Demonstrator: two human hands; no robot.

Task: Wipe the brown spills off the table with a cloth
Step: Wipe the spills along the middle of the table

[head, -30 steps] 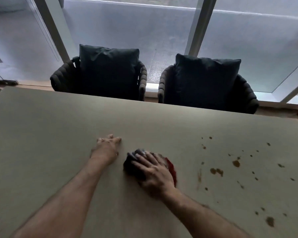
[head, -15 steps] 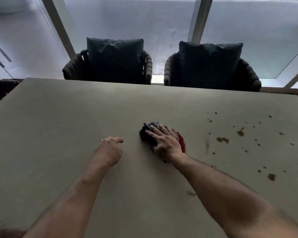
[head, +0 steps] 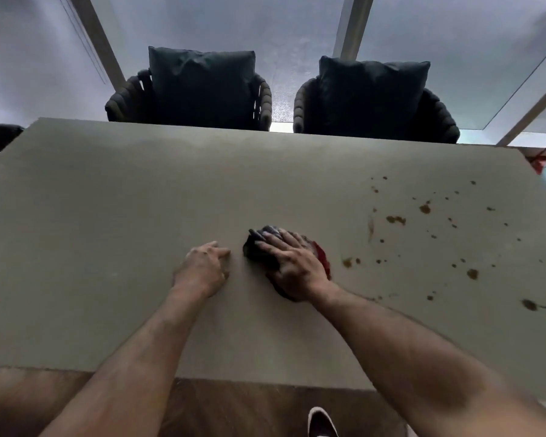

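My right hand point(head: 292, 266) lies palm down on the cloth point(head: 259, 252), fingers spread and nearly straight, pressing it flat against the worktop point(head: 123, 200). The cloth is a dark, bunched piece with a red part point(head: 323, 258) showing at the side of my hand away from my left hand; it sits near the middle of the worktop, a little toward the near edge.

My left hand point(head: 202, 269) rests on the worktop just beside the cloth, apart from it. Its fingers are loosely bent, tips on the surface, and it holds nothing.

The brown spills point(head: 423, 228) are scattered on the far side of the cloth from my left hand, as many small drops and a few larger blots. The nearest blot point(head: 347, 262) lies just beside the red part of the cloth, not touching it. Further blots reach from there toward the worktop's edge.

Beyond the cloth, at the far edge of the worktop, stand two dark chairs point(head: 202, 89) with cushions, side by side. Below the near edge, on the wooden floor point(head: 234, 411), the tip of my shoe point(head: 322, 422) is visible.
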